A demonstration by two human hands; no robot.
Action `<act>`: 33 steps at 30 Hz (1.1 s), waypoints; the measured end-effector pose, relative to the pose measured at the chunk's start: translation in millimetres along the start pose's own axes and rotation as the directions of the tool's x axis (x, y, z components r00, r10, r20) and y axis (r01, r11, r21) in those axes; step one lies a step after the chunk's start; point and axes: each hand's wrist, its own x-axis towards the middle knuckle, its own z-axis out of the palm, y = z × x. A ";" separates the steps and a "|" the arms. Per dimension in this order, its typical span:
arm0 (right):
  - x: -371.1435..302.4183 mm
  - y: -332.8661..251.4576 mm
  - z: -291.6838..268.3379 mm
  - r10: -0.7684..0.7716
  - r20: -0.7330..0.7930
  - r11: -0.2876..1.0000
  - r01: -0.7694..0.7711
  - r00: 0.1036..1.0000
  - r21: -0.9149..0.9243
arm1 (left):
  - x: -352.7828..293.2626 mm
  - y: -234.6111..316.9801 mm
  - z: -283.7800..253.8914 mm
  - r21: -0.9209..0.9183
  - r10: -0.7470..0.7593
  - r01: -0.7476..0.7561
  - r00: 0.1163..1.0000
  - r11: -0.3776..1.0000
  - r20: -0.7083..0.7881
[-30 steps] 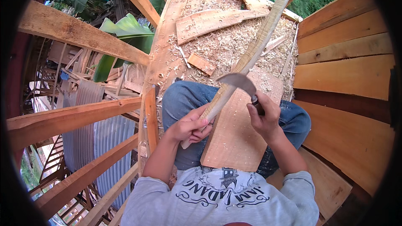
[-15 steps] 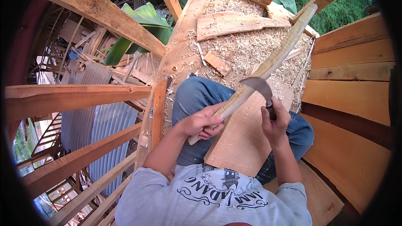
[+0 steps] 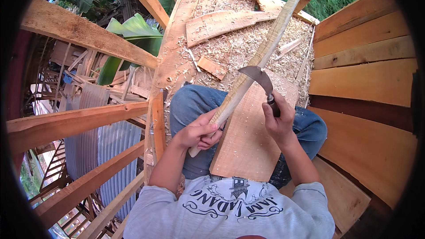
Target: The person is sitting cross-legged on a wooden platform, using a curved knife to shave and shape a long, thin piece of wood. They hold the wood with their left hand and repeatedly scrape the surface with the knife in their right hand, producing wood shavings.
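A long, slightly curved wooden stick [image 3: 261, 48] slants from my lap up toward the far right. My left hand [image 3: 201, 133] is wrapped round its near end, with a short tip poking out below the fist. In my right hand [image 3: 281, 117] is a curved knife [image 3: 261, 79] with a dark handle, gripped closed. Its hooked blade lies against the stick around mid-length, the tip reaching across it. Under the stick a flat wooden board [image 3: 248, 146] rests on my lap between my knees.
Wood shavings [image 3: 248, 40] cover the floor ahead, around a broad offcut [image 3: 221, 26] and a small block [image 3: 212, 67]. Wooden rails [image 3: 79, 117] stand at the left, above corrugated sheets [image 3: 117, 150]. A plank wall [image 3: 363, 79] closes the right side.
The whole view has shifted, so the scene sits farther left. The stick stands a little steeper. Both hands keep their grip, and the blade remains near the stick's middle.
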 end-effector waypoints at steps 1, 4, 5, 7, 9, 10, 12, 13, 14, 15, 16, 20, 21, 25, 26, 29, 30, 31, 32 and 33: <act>-2.0 -6.3 -2.2 -0.168 0.201 0.982 0.182 0.965 -0.051 | -3.7 -5.2 -6.3 -0.023 -0.021 0.021 1.000 1.000 0.016; 5.9 -5.1 -2.3 -0.139 0.140 0.989 0.145 0.980 -0.033 | -1.7 1.8 -2.5 0.005 -0.006 0.006 1.000 1.000 0.002; 19.3 6.7 -8.0 -0.132 0.077 0.986 0.138 0.988 -0.089 | 0.0 3.9 1.7 0.031 0.020 -0.019 1.000 0.999 -0.021; 14.6 7.1 -5.7 -0.059 -0.008 0.995 0.059 0.998 -0.074 | 3.3 0.5 3.6 0.029 0.024 -0.024 1.000 0.999 0.014; 4.5 -5.8 -0.3 -0.211 0.218 0.974 0.224 0.953 -0.034 | -0.1 -0.6 -1.8 0.028 0.019 -0.019 1.000 0.999 0.015; 7.4 -8.7 -3.5 -0.354 0.414 0.911 0.409 0.838 -0.048 | -2.1 1.7 -2.7 0.038 0.025 -0.025 1.000 0.999 0.000; 16.9 8.3 -0.2 -0.095 -0.007 0.995 0.095 0.995 0.016 | -2.8 3.0 3.9 0.033 0.029 -0.028 1.000 0.999 -0.008; 19.7 14.3 -5.4 -0.091 0.008 0.994 0.091 0.996 -0.056 | 0.8 4.3 8.0 0.048 0.014 -0.012 0.999 0.999 -0.051; 24.5 17.7 -9.9 -0.098 0.025 0.988 0.100 0.995 -0.121 | 2.1 2.5 8.5 0.039 0.015 -0.014 0.999 0.999 -0.035; 10.3 10.7 2.6 -0.097 -0.037 0.994 0.095 0.995 -0.052 | 2.7 1.6 4.6 0.038 0.008 -0.007 1.000 0.999 -0.021; 1.0 2.2 5.9 -0.148 0.043 0.988 0.146 0.988 0.043 | 2.9 -0.5 -0.7 0.037 0.000 0.000 1.000 0.999 -0.006; 11.1 9.6 1.3 0.009 0.002 1.000 -0.009 1.000 0.011 | -1.4 3.7 2.1 0.001 0.017 -0.017 1.000 1.000 0.003; 18.8 17.4 -3.1 -0.074 -0.025 0.996 0.072 0.997 -0.056 | 2.3 7.5 4.9 0.039 0.012 -0.011 0.999 0.999 -0.031; 2.3 -0.2 1.2 -0.262 0.281 0.963 0.269 0.923 0.014 | -1.9 -2.9 -4.1 0.000 0.046 -0.046 0.999 0.999 0.015; 5.1 -2.8 -2.5 -0.331 0.420 0.929 0.369 0.845 -0.010 | -0.1 1.7 -2.8 0.000 0.043 -0.043 0.999 0.999 0.014; 21.7 24.2 -10.2 -0.051 0.009 0.994 0.051 0.999 -0.100 | 2.2 4.6 6.2 0.020 0.019 -0.018 0.999 1.000 -0.043; 8.3 18.3 2.8 -0.021 -0.044 1.000 0.020 0.999 -0.022 | 1.2 1.8 1.2 -0.022 0.003 -0.003 1.000 1.000 -0.018; 0.6 12.0 1.5 -0.147 0.144 0.988 0.153 0.979 -0.028 | -1.1 -5.6 -8.2 -0.064 -0.012 0.012 1.000 0.998 0.007; -0.7 4.0 -0.7 -0.265 0.328 0.959 0.284 0.907 -0.010 | -0.7 -4.8 -7.5 -0.107 -0.024 0.027 0.999 0.994 0.034; 2.4 -2.2 -0.7 -0.345 0.371 0.922 0.385 0.862 -0.037 | -3.1 -2.9 -5.1 -0.045 0.014 -0.012 0.999 0.999 0.050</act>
